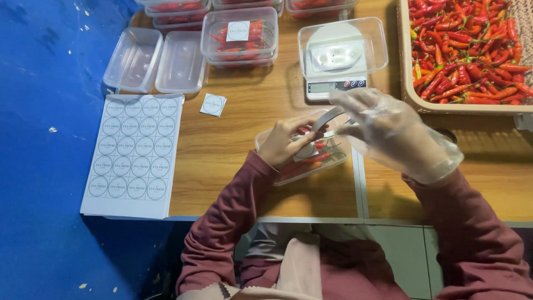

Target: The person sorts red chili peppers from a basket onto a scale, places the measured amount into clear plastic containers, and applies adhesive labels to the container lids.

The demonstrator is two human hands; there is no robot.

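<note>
My bare left hand [287, 141] presses on the lid of a clear plastic box of red chillies [327, 161] near the table's front edge. My right hand [383, 130], in a loose clear plastic glove, holds a round sticker with its backing strip [327, 118] just above that box. The box's lid is partly hidden by both hands.
A sheet of round stickers [133, 150] lies at the left. One cut sticker [213, 104] lies loose. Two empty clear boxes [155, 61], stacked labelled chilli boxes [240, 36], a scale with an empty box on it [338, 55] and a tray of red chillies [472, 50] stand behind.
</note>
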